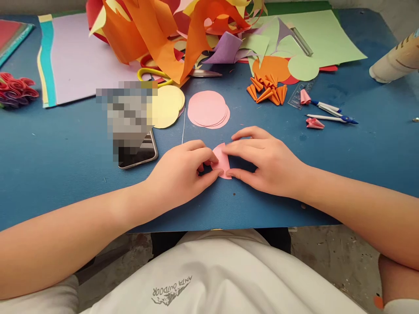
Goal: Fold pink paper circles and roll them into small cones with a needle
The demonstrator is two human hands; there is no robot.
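A small piece of pink paper [223, 163], with a rounded lower edge and looking folded, lies between my hands near the table's front. My left hand [183, 168] is closed on its left side, thumb below and bent forefinger above. From the right, my right hand [266, 161] grips the paper's edge, with the thumb at the lower corner and the fingertips at the top. Just beyond is a stack of pink paper circles [207, 108]. Yellow paper circles [166, 107] lie to its left, and a thin white stick [183, 126] stands out between the stacks.
A phone [140, 150] lies left of my hands. Orange paper cones [270, 89], pink folded pieces [314, 124] and a compass [330, 117] are to the right. Paper scraps [144, 30] partly cover yellow-handled scissors [155, 75] at the back. A bottle [394, 59] stands far right.
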